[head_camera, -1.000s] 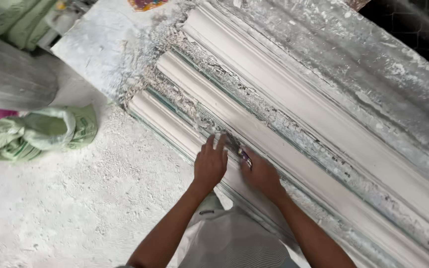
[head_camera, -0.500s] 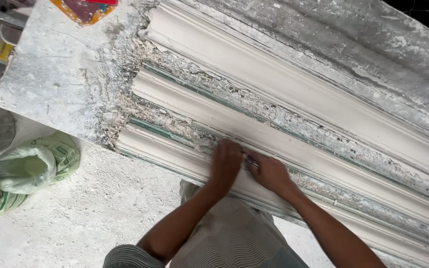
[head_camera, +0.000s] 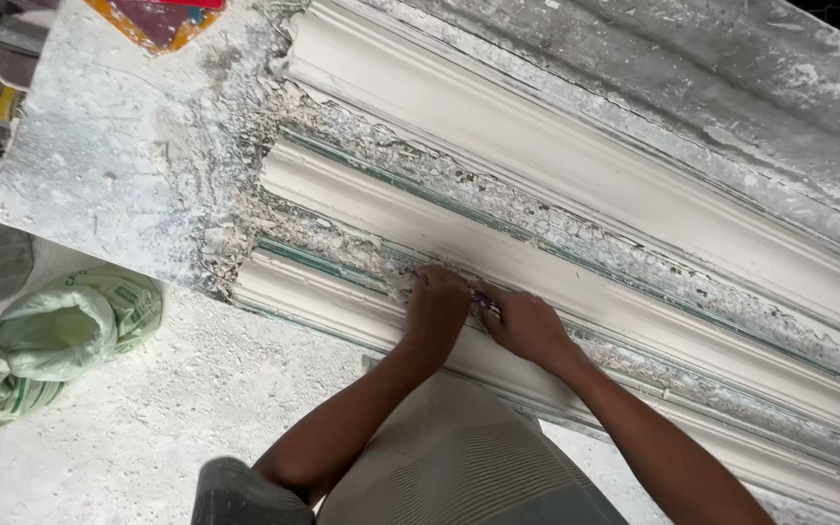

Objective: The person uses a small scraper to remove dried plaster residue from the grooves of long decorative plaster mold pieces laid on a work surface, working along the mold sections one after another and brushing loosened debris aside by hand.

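Note:
Three long white plaster mouldings lie side by side on a dusty worktable (head_camera: 99, 185). My left hand (head_camera: 437, 309) presses down on the crumbly seam between the nearest moulding (head_camera: 313, 303) and the middle moulding (head_camera: 498, 248). My right hand (head_camera: 527, 326) sits right beside it, closed on a small purple-handled tool (head_camera: 485, 302) whose tip is hidden between my hands. The far moulding (head_camera: 537, 126) lies untouched beyond them.
Plaster crumbs and dust cover the table's left end. A green and white sack (head_camera: 51, 335) lies on the dusty floor at the left. A colourful item (head_camera: 162, 17) rests at the table's far edge. Grey rough slab (head_camera: 731, 68) runs along the top right.
My view has shifted right and closer along the mouldings. Both hands stay together on the same seam, having slid slightly along it.

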